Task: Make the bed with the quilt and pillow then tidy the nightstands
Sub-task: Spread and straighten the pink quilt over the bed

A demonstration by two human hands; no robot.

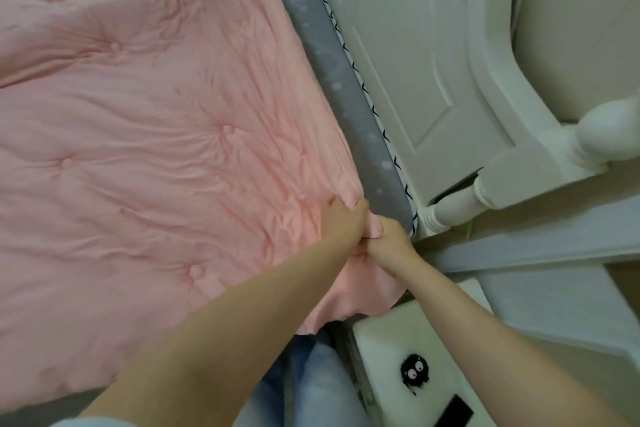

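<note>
A pink tufted quilt (145,135) lies spread over the bed and reaches almost to the headboard end. A strip of grey sheet (341,94) shows between its edge and the white headboard (426,55). My left hand (341,224) grips the quilt's near corner from on top. My right hand (389,239) pinches the same corner just beside it, where the fabric hangs over the bed's side. No pillow is in view.
A white nightstand (391,350) stands at the lower right, carrying a small black fuzzy sticker or figure (414,373) and a flat black object (453,411). A white turned bedpost (588,139) rises right of the headboard. My jeans-clad legs (311,388) press against the bed's side.
</note>
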